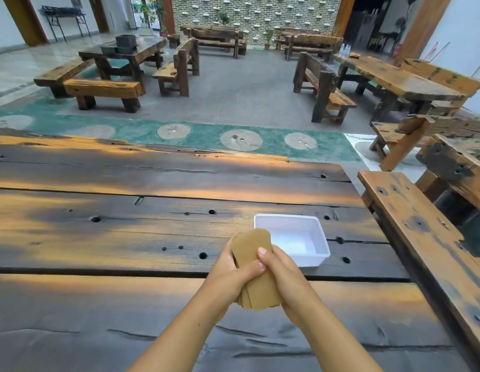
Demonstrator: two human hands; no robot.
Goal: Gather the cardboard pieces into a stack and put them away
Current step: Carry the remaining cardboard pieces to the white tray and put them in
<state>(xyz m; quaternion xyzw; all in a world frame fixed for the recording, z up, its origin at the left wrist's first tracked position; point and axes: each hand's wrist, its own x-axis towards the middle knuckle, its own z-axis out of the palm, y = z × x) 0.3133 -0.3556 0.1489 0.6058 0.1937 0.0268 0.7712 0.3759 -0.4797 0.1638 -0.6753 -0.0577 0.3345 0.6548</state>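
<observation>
Near us, just above the dark plank bench, our two hands are pressed together around a stack of cardboard pieces. Our left hand cups the stack from its left side with the thumb laid across the front, and our right hand closes on the right edge, its thumb resting on the face of the top piece. The stack stands tilted, its rounded top edge pointing away from us and its lower edges fanned a little, so the pieces are not yet flush. We see no loose cardboard anywhere else on the bench, so we judge the gathering to be done and the squaring-up to be the step in hand.

Just beyond our hands and slightly to the right sits a white plastic tub, open and holding nothing, with the top of the stack overlapping its near left corner from our view. It looks like the place for putting the pieces away. The next move, as we read it, calls for tapping the edges even, then carrying the stack a short way forward and right and lowering it flat inside the rim, easing both grips off without letting the pieces slide apart.

Farther off are more wooden tables and a brick wall.
</observation>
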